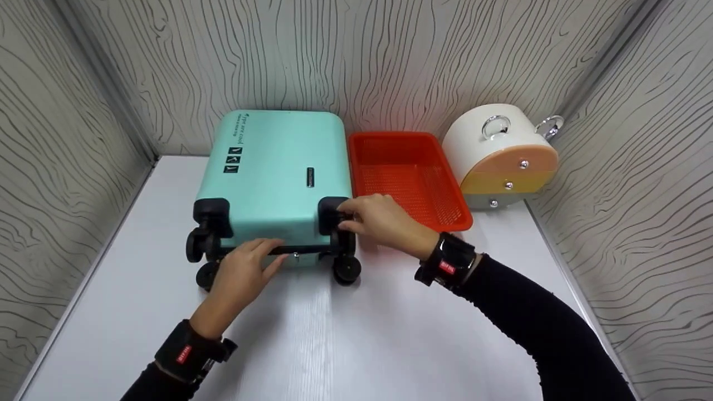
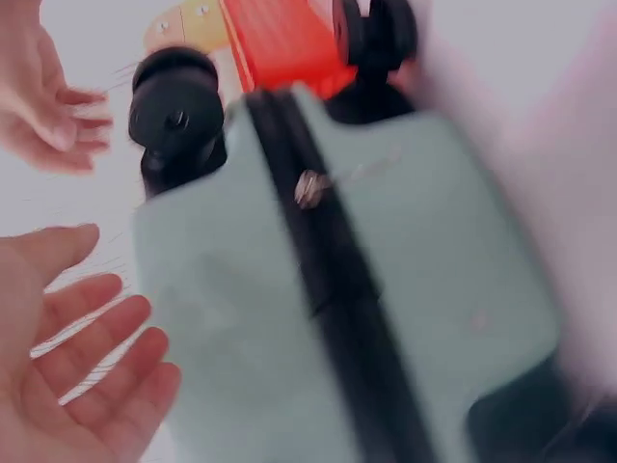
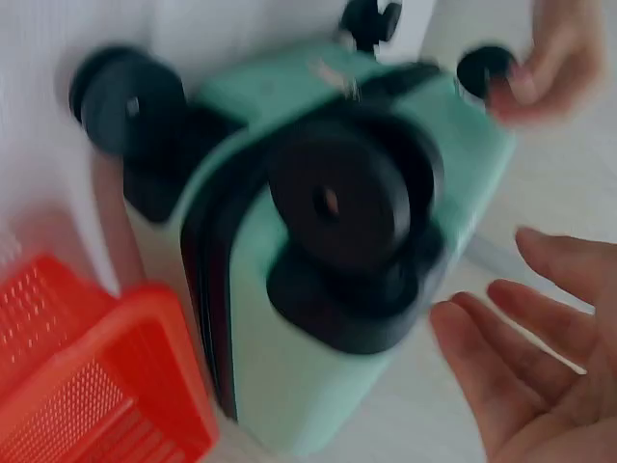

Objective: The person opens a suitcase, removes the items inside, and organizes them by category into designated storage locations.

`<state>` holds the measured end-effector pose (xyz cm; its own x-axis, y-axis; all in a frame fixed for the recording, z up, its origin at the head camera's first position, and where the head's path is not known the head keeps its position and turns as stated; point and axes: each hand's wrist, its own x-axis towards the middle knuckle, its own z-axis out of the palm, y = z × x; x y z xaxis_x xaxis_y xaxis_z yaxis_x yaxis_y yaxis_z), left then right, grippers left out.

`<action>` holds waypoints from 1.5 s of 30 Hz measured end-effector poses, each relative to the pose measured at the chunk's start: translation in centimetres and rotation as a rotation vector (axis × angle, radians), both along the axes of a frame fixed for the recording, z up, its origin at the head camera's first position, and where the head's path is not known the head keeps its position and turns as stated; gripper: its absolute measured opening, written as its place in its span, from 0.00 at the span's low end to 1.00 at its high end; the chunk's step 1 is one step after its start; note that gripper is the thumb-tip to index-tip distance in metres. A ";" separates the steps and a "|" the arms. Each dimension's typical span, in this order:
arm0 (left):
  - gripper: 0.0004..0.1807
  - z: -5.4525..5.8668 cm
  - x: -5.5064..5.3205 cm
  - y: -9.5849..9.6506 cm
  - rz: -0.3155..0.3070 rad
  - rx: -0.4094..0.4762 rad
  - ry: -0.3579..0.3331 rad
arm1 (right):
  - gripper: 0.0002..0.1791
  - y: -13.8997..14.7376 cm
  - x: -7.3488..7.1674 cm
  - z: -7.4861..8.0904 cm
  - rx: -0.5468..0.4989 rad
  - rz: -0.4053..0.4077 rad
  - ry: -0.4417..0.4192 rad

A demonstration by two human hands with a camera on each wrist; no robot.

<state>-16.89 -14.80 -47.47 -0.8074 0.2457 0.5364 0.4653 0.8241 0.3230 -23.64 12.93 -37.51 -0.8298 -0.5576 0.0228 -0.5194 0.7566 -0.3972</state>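
A mint-green suitcase (image 1: 284, 167) lies flat, its black wheels (image 1: 347, 269) toward the near side. My left hand (image 1: 243, 273) is at its wheeled end, between the wheels, fingers relaxed and nothing gripped. In the left wrist view those fingers (image 2: 125, 328) lie beside the green shell; contact is hard to tell. My right hand (image 1: 390, 225) is by the right-hand wheel corner. In the right wrist view its fingers (image 3: 511, 338) are slightly bent and apart, close to the shell and a large wheel (image 3: 337, 198), holding nothing. A zip pull (image 2: 310, 188) shows on the black seam.
A red plastic basket (image 1: 467, 214) stands right of the suitcase. Beyond it is a white rounded drawer box (image 1: 473, 131) with coloured drawers and metal rings. Wood-patterned panels (image 1: 390, 61) enclose the white table (image 1: 390, 334) behind and at both sides.
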 end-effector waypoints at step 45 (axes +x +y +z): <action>0.05 -7.5 -0.5 -3.5 0.203 0.141 -0.037 | 0.39 -2.3 -6.1 -0.3 0.068 -0.262 -0.298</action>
<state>-17.43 -18.25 -55.02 -0.8525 0.0014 0.5227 0.2804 0.8452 0.4550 -29.72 10.62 -37.83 -0.9086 -0.3187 -0.2699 -0.1753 0.8777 -0.4461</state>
